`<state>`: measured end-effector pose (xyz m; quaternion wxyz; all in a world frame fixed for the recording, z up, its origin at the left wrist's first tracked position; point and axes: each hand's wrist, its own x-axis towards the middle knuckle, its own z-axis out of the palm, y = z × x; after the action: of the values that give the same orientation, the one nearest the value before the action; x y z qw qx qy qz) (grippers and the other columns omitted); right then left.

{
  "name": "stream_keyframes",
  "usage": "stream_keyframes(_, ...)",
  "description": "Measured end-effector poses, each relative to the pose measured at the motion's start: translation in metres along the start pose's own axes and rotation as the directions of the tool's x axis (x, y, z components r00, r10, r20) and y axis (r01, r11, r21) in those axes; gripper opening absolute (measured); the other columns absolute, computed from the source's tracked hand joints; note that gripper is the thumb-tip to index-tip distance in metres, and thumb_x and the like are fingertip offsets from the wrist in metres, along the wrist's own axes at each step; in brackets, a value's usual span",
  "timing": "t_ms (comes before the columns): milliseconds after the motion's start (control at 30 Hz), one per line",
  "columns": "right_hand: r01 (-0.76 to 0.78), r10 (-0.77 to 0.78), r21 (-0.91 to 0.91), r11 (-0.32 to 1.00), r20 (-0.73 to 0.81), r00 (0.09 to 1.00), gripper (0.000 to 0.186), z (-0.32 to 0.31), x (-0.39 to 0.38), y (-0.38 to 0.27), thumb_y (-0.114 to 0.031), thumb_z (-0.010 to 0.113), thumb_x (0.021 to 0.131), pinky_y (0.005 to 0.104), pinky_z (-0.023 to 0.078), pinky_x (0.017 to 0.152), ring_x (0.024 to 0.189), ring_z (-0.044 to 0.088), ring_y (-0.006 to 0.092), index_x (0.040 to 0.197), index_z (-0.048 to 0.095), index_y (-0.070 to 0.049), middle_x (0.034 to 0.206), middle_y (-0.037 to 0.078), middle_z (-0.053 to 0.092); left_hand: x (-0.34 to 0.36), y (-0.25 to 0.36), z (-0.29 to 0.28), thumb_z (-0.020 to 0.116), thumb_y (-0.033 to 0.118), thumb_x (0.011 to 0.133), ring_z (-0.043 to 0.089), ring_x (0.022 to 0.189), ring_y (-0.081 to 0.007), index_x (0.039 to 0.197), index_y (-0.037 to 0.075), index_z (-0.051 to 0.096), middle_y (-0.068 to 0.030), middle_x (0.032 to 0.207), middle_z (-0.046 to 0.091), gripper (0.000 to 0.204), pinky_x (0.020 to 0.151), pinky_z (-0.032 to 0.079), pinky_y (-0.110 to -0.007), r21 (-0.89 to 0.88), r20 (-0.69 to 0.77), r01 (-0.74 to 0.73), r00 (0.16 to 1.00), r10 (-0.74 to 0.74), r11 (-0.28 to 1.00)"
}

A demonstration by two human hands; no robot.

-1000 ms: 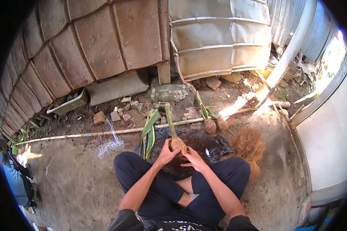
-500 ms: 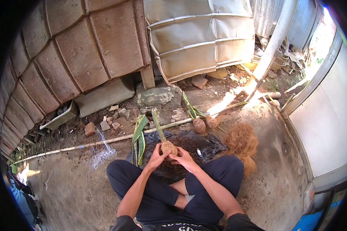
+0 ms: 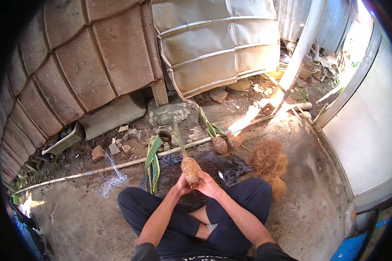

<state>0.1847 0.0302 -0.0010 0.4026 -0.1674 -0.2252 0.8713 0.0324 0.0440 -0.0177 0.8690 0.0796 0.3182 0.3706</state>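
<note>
A brown ball of coconut fibre (image 3: 190,168) wound with pale string is held up in front of me, and one snake plant leaf (image 3: 180,138) rises from its top. My left hand (image 3: 183,186) cups its lower left side with bent fingers. Against the lower right side, my right hand (image 3: 207,184) is closed around it too. The undersides of both hands and some fingertips are hidden. Beneath lies a black plastic sheet (image 3: 240,169) with dark soil (image 3: 166,174) on it. A small white-and-dark object (image 3: 221,175), its kind unclear, rests near my right hand.
Two string-wrapped fibre balls (image 3: 220,146) with leaves sit further off. Right of the sheet is a loose coconut fibre heap (image 3: 268,162). Cut snake plant leaves (image 3: 152,162) and tangled white string (image 3: 113,180) lie left. A long bamboo pole (image 3: 117,165) crosses behind.
Both hands have shifted to the ball's lower end, and the ball is tilted so that more of its wrapped side shows. The whole view has moved slightly.
</note>
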Motion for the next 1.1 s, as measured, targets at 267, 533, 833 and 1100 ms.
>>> stream_keyframes(267, -0.002, -0.001, -0.046, 0.999, -0.059, 0.998, 0.040, -0.002, 0.003, 0.009, -0.031, 0.064, 0.093, 0.0289, 0.054, 0.073, 0.093, 0.062, 0.0127, 0.124, 0.053, -0.009, 0.108, 0.003, 0.063, 0.019, -0.015, -0.021, 0.052, 0.037, 0.097, 0.056, 0.046, -0.0098, 0.092, 0.014, 0.063, 0.0016, 0.069, 0.061, 0.026, 0.032, 0.039, -0.020, 0.084, -0.091, -0.047, 0.994, 0.054, 0.995)
stream_keyframes(533, -0.035, 0.025, -0.157, 0.987, -0.061, 0.998, 0.045, 0.002, 0.001, 0.008, -0.032, 0.065, 0.092, 0.0283, 0.052, 0.075, 0.095, 0.060, 0.0112, 0.127, 0.052, -0.007, 0.110, 0.002, 0.062, 0.023, -0.020, -0.039, 0.052, 0.034, 0.098, 0.059, 0.055, -0.0095, 0.101, 0.014, 0.062, 0.0016, 0.079, 0.063, 0.022, 0.038, 0.041, -0.021, 0.181, -0.034, -0.086, 0.995, 0.094, 0.980)
stream_keyframes(833, -0.035, 0.035, -0.201, 0.979, -0.005, 0.999, 0.057, 0.002, 0.001, 0.009, -0.037, 0.071, 0.087, 0.0292, 0.052, 0.076, 0.097, 0.059, 0.0117, 0.129, 0.050, -0.005, 0.112, 0.003, 0.060, 0.029, -0.018, -0.069, 0.055, 0.031, 0.098, 0.060, 0.055, -0.0095, 0.105, 0.012, 0.063, 0.0011, 0.079, 0.064, 0.021, 0.038, 0.044, -0.022, 0.291, 0.139, -0.100, 0.988, 0.061, 0.952)
stream_keyframes(1100, -0.019, 0.022, -0.203, 0.979, 0.010, 1.000, 0.065, 0.010, -0.001, 0.005, -0.037, 0.072, 0.087, 0.0302, 0.050, 0.078, 0.098, 0.058, 0.0125, 0.136, 0.045, -0.004, 0.115, 0.003, 0.058, 0.029, -0.017, -0.069, 0.053, 0.036, 0.098, 0.061, 0.055, -0.0112, 0.105, 0.011, 0.063, -0.0002, 0.078, 0.065, 0.027, 0.039, 0.045, -0.023, 0.393, 0.169, -0.154, 0.981, 0.093, 0.907)
